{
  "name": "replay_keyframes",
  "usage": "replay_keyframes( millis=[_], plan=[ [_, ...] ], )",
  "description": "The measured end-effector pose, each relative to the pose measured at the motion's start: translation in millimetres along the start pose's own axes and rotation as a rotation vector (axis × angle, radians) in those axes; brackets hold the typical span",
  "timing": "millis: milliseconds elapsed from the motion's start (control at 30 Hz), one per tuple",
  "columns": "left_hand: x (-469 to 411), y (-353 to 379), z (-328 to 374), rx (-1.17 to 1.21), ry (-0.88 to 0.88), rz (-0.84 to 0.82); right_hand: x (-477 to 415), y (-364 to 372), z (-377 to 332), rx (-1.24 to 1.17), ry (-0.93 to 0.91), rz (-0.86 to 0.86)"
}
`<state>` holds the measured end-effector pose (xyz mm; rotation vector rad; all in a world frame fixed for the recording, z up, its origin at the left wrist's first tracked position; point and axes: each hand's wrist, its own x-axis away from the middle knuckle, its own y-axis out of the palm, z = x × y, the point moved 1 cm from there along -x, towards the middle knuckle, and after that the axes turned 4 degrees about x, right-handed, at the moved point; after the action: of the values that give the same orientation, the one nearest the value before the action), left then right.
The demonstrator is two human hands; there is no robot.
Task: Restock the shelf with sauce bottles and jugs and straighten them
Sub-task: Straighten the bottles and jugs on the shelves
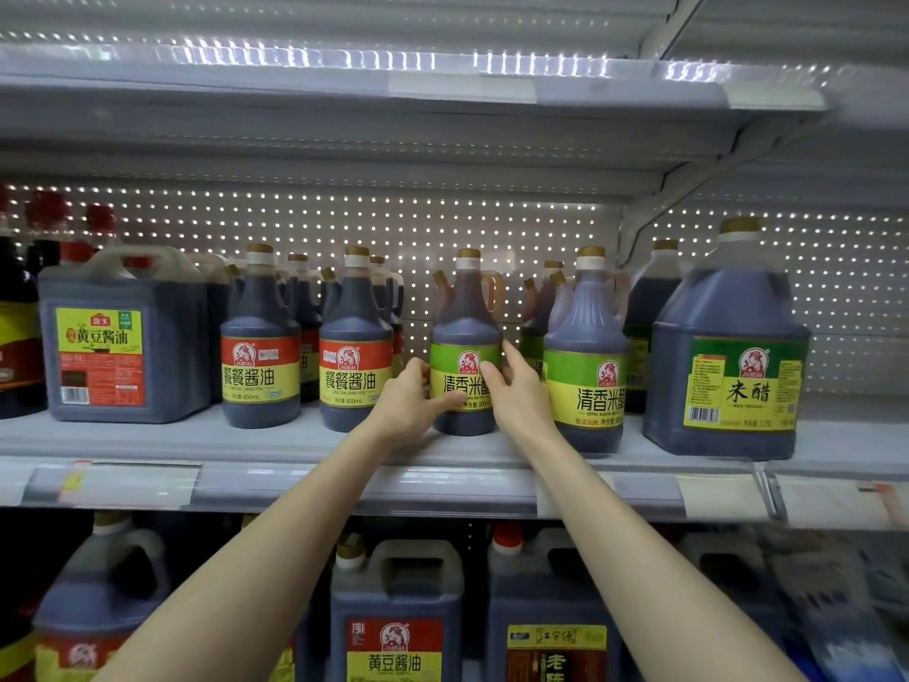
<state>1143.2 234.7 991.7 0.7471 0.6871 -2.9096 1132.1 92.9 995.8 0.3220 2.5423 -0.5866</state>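
Arms extended, left hand, right hand curled

Both hands — left hand, right hand — gripping upright green-label bottle, on shelf

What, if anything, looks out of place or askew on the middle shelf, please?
Nothing looks spilled or damaged. The left hand and right hand grip one green-label vinegar bottle; its green-label neighbour to the right stands nearer the shelf's front edge, out of line, with its label turned slightly so the last character is cut off.
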Motion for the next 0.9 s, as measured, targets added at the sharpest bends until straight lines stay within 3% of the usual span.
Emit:
replay_keyframes(
  millis=[200,467,667,900],
  plan=[
    [-1.3,-9.8,1.6,-0.057,-0.019,0.029,7.9,-8.8,-8.4,-0.073,-0.039,0.018],
    [19.8,-1.1,37.3,0.017,0.12,0.258,26.9,-52.5,-15.9,-0.197,-0.13,0.082],
    [37.4,40.3,60.1,0.044,0.199,0.224,39.6,-103.3,-4.5,-0.188,-0.206,0.241],
    [44.9,83.4,75.9,0.076,0.152,0.072,33.1,-140.1,19.4,-0.102,-0.155,0.153]
  ],
)
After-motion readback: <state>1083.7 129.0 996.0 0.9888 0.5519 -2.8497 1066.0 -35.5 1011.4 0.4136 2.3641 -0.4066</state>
